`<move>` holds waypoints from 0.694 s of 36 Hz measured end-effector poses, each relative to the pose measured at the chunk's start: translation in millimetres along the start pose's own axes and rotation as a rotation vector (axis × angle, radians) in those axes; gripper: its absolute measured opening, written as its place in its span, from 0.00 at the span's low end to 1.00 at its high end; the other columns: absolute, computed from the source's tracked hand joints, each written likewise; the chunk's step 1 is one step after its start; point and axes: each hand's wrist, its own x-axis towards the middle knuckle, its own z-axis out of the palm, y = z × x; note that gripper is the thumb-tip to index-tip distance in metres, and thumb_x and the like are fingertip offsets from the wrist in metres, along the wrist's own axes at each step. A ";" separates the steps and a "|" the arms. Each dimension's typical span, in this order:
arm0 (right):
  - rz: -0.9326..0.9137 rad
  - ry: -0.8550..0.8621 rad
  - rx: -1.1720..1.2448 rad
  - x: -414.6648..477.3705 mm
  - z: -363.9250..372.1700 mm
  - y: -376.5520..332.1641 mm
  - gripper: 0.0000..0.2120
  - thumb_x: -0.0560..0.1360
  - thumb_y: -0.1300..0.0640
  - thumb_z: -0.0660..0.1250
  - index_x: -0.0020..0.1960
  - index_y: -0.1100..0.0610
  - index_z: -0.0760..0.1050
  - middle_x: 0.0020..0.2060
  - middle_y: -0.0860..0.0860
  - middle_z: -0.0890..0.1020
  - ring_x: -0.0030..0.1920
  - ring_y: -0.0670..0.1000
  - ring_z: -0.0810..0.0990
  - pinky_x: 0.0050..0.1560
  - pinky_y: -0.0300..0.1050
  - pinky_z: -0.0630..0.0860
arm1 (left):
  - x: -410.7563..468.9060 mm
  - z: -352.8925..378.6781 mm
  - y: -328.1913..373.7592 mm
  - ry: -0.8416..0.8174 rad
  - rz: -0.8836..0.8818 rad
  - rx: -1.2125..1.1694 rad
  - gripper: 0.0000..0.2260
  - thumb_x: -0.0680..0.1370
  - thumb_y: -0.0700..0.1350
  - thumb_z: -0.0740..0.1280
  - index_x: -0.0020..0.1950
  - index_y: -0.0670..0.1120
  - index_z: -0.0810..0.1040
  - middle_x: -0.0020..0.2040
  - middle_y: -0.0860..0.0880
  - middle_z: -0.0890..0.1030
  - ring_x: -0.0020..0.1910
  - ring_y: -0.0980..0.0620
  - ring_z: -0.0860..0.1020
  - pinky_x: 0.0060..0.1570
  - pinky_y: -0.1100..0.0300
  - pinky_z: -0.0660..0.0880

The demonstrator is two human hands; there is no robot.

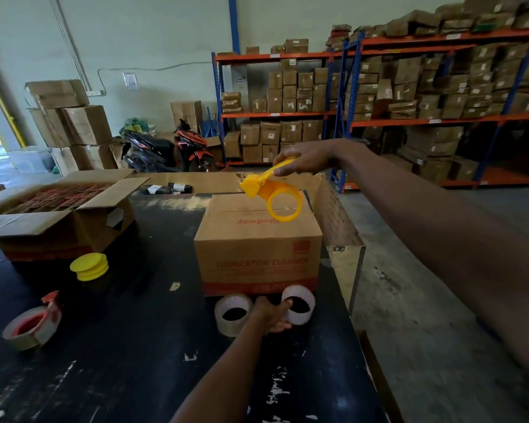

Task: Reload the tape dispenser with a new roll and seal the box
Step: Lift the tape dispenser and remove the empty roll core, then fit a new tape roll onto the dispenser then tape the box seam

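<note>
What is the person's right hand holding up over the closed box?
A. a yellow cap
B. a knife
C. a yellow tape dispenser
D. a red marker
C: the right hand grips the yellow tape dispenser by its handle above the closed box.

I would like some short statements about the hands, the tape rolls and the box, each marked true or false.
1. The right hand holds the yellow tape dispenser above the closed box. True.
2. The dispenser carries a full roll of tape. False: its ring looks empty.
3. The left hand reaches between two tape rolls, one on its left and one on its right. True.
4. The yellow cap sits on top of the closed box. False: it rests on the table, near the open box.
</note>
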 end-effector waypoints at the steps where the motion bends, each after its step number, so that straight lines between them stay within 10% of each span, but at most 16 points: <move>1: 0.001 -0.005 0.003 2.0 0.1 2.0 0.29 0.77 0.38 0.68 0.75 0.45 0.68 0.72 0.52 0.70 0.64 0.54 0.71 0.64 0.59 0.73 | 5.4 2.8 -5.2 0.004 -0.018 0.012 0.27 0.80 0.54 0.70 0.71 0.38 0.68 0.59 0.38 0.85 0.34 0.53 0.85 0.30 0.63 0.81; 7: -0.007 -0.026 -0.006 10.3 0.0 7.9 0.28 0.78 0.38 0.67 0.74 0.46 0.69 0.68 0.51 0.72 0.63 0.54 0.73 0.60 0.55 0.74 | 23.2 17.4 -20.6 0.070 -0.072 0.120 0.24 0.79 0.55 0.71 0.64 0.38 0.72 0.53 0.39 0.86 0.47 0.45 0.89 0.51 0.50 0.85; 15: -0.017 -0.048 0.009 19.4 6.5 16.8 0.27 0.79 0.39 0.66 0.74 0.47 0.69 0.64 0.49 0.73 0.62 0.53 0.73 0.58 0.54 0.73 | 17.2 6.9 -10.8 0.029 -0.081 0.195 0.20 0.80 0.57 0.69 0.50 0.40 0.73 0.40 0.44 0.84 0.38 0.49 0.87 0.42 0.55 0.83; 25: 0.013 -0.058 0.008 29.8 24.5 14.2 0.22 0.77 0.36 0.66 0.67 0.44 0.74 0.64 0.51 0.75 0.60 0.53 0.75 0.57 0.54 0.76 | -1.1 -101.6 -21.9 0.600 0.605 0.433 0.17 0.77 0.59 0.72 0.38 0.48 0.74 0.33 0.53 0.80 0.31 0.55 0.78 0.32 0.57 0.72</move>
